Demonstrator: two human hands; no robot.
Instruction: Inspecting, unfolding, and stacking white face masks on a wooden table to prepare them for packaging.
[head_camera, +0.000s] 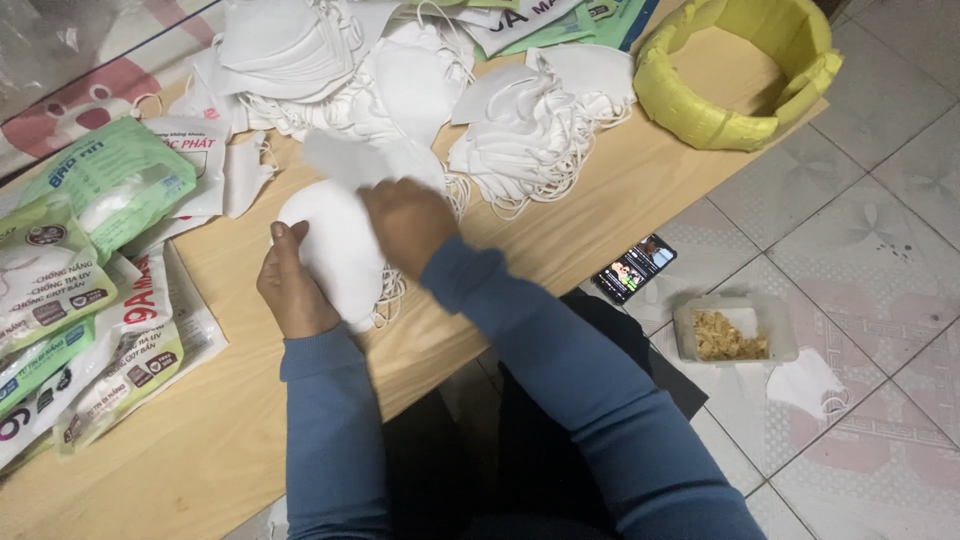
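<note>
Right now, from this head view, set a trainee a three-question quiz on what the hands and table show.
1. True or false: both hands grip one stack of white fabric face masks.
2. Which lies on the tiled floor: A) dark smartphone B) yellow woven basket C) green printed packets?
3. What colour are the sleeves?

Key: 1 true, the left hand and right hand hold it over the wooden table. 2 A. 3 blue.

One head-worn camera looks steeply down, close over the wooden table (560, 230) and tiled floor (880, 210).
</note>
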